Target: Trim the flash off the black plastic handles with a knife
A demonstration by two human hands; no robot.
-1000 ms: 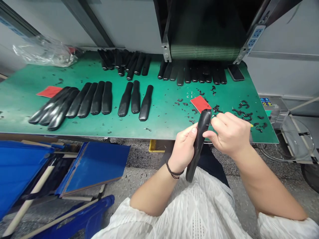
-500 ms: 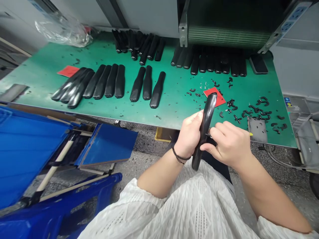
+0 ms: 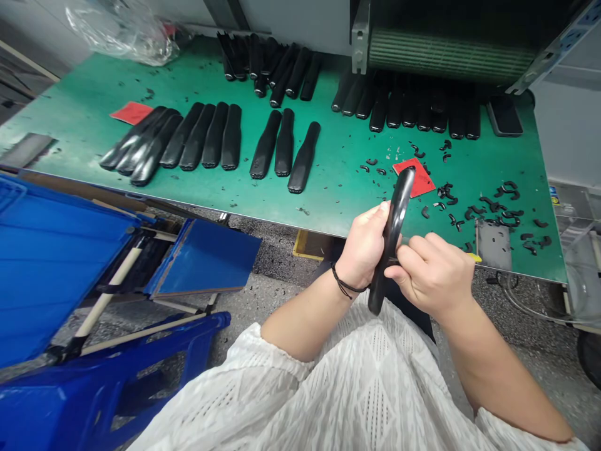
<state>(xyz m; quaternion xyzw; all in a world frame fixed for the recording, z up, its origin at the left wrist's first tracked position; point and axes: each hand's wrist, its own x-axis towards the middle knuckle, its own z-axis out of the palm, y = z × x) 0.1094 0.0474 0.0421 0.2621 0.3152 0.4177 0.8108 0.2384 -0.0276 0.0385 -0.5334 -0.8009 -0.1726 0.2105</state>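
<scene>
At left, a crumpled clear plastic bag [image 3: 124, 31] on the green bench [image 3: 188, 193], a flat red square [image 3: 131, 113] and a row of glossy black paddle-shaped pieces [image 3: 181, 134]. Centre: left hand [image 3: 364, 243] clasped around a long black tapered piece [image 3: 398, 214], over the bench edge, blocking part of a second red square [image 3: 424, 181]. Right hand [image 3: 436, 274] curled around a mostly hidden yellow-ended tool [image 3: 475, 257]. Beyond, curved black scraps [image 3: 509, 222] around a grey plate [image 3: 494, 245].

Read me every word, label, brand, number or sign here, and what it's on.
No text is readable.
Blue-and-yellow label on the clear box: too small.
Socket strip, top right: too blurred.
Red card behind the held black piece: any print is too faint.
</scene>
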